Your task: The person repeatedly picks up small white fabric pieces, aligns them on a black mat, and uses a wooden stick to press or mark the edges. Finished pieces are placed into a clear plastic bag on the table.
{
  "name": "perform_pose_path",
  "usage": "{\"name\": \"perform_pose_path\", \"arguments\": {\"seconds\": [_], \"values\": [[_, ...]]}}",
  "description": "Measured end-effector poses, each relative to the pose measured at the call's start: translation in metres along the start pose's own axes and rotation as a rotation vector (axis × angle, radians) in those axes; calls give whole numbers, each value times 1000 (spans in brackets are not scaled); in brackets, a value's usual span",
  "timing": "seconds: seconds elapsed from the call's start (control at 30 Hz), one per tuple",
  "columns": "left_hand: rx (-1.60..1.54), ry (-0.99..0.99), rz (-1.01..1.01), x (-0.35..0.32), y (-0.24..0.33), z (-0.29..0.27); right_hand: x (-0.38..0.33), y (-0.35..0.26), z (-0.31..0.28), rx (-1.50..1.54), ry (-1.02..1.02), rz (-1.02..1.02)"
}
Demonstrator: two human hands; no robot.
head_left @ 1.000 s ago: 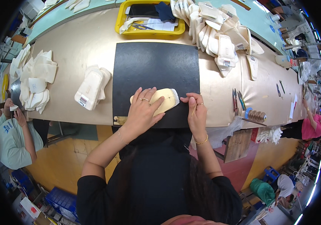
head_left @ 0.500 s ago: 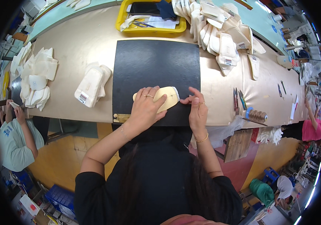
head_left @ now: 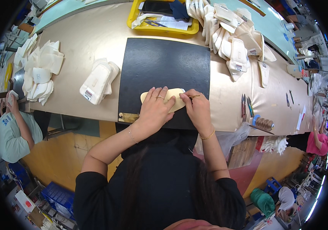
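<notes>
A pale yellow oval template (head_left: 145, 96) lies on the black mat (head_left: 164, 57), with a bit of white material showing at its right end. Across the template rests my left hand (head_left: 154, 111), fingers spread flat and thumb apart, pressing it down. My right hand (head_left: 199, 109) is closed at the template's right end, pinching a thin brown pencil-like stick (head_left: 195, 96). Its tip is hidden by the fingers, so I cannot tell whether it touches the template.
Cream fabric pads lie in a small stack (head_left: 98, 82) left of the mat and a large heap (head_left: 234, 46) at the right. A yellow tray (head_left: 164, 30) stands behind. Scissors (head_left: 243, 105) and a thread spool (head_left: 264, 123) lie right. A co-worker (head_left: 18, 130) sits at left.
My right hand has gone from loosely spread fingers beside the template to a pinch on the brown stick at its right end. My left hand stays on the template.
</notes>
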State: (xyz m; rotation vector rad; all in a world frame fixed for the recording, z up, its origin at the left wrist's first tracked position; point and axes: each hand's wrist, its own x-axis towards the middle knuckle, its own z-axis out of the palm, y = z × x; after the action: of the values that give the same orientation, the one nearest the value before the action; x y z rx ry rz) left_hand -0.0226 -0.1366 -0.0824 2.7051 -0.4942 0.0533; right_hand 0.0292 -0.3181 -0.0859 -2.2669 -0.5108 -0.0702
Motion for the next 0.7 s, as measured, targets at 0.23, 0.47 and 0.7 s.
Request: {"name": "perform_pose_path", "arguments": {"seconds": [0.23, 0.47, 0.7], "values": [[4, -16, 7, 1, 0, -1, 4, -3, -7, -79, -135, -90], [-14, -17, -15, 2, 1, 0, 10, -6, -3, -133, -114, -69], [-3, -15, -2, 3, 1, -2, 2, -12, 2, -171, -105, -85]]}}
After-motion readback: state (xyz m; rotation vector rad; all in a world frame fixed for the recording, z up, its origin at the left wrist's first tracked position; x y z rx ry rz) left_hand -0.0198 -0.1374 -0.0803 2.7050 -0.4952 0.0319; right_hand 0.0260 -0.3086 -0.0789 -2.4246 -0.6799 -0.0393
